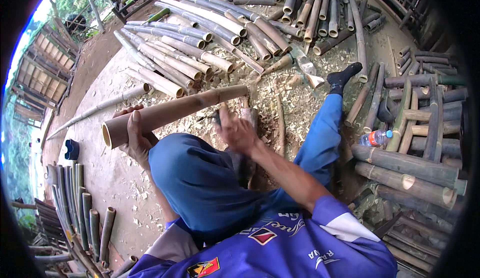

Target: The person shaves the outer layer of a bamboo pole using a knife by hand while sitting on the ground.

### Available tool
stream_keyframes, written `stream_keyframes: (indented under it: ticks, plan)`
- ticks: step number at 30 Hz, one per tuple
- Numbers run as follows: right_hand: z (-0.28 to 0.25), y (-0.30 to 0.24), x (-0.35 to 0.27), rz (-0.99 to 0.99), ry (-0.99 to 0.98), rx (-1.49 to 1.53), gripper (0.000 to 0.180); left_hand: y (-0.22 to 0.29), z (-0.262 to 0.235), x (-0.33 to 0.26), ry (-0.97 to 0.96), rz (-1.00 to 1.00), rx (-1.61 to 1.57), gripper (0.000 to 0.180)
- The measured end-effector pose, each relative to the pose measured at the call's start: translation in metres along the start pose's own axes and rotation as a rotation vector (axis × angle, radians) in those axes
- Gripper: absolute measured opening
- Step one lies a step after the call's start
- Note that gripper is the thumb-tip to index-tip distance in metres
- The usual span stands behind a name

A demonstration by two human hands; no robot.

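Head view, left to right.

Left hand (pixel 134 137): we see the fingers wrapped over the near, open end of the pole (pixel 172 112), thumb lying up along its side. The grip is closed around the tube; the palm side is hidden behind the pole and the raised blue knee (pixel 192 170).

Pole: a pale, peeled bamboo length. Its long axis runs from the hollow mouth at lower left, just beside the left hand, up and to the right, ending above the right hand. It rests across the knee region and is held clear of the ground.

Right hand (pixel 236 130): blurred. Fingers appear curled together around something dark at the pole's underside, probably a blade or tool handle (pixel 216 118), but we cannot tell its shape or whether it touches the pole. The hand lies just below the pole's midsection, so the pole sits above and slightly left of those fingers. The left hand is nearer the pole's end; the right is nearer its middle.

Ground: shavings (pixel 295 103) scattered under the pole, and a short stump (pixel 248 115) partly hidden behind the right hand.

Further right: an outstretched leg with a dark sock (pixel 342 78), a plastic bottle (pixel 376 138) among stacked bamboo (pixel 420 170). More poles are piled behind (pixel 210 28). The picture's rim is bent and dark, so the outer stacks are cut off.
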State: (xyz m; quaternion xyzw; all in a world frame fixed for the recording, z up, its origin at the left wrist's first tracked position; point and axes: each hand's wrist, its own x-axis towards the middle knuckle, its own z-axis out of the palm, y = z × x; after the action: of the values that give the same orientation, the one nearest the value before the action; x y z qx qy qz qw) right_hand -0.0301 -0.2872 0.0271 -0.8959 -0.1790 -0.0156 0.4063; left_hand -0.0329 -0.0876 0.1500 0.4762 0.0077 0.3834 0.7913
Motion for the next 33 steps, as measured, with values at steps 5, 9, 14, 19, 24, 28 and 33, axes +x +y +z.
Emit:
stream_keyframes:
  ticks: [5,9,14,19,24,28,33]
  plan:
    - [-0.009,0.017,0.019,0.350,-0.097,-0.016,0.027,-0.007,-0.014,-0.005,-0.054,-0.022,0.003,0.053]
    - [-0.001,0.025,0.011,0.171,0.064,-0.196,0.029,-0.003,-0.013,-0.007,-0.158,-0.049,0.086,0.067]
    - [-0.007,0.010,0.026,0.313,-0.130,0.024,0.042,0.016,-0.035,0.008,-0.187,0.081,0.194,0.074]
    - [-0.002,0.075,0.022,0.527,-0.088,-0.095,0.030,-0.014,-0.020,0.005,-0.264,0.058,0.050,0.081]
    - [0.001,0.027,0.004,0.212,-0.016,-0.004,0.043,-0.007,-0.022,0.004,-0.166,0.072,0.047,0.084]
    - [-0.014,0.037,0.020,0.440,-0.137,0.024,0.046,-0.005,-0.024,0.010,-0.253,0.062,0.054,0.082]
    - [0.002,0.039,0.001,0.273,0.052,-0.072,0.038,-0.003,-0.027,0.012,-0.334,0.019,0.098,0.079]
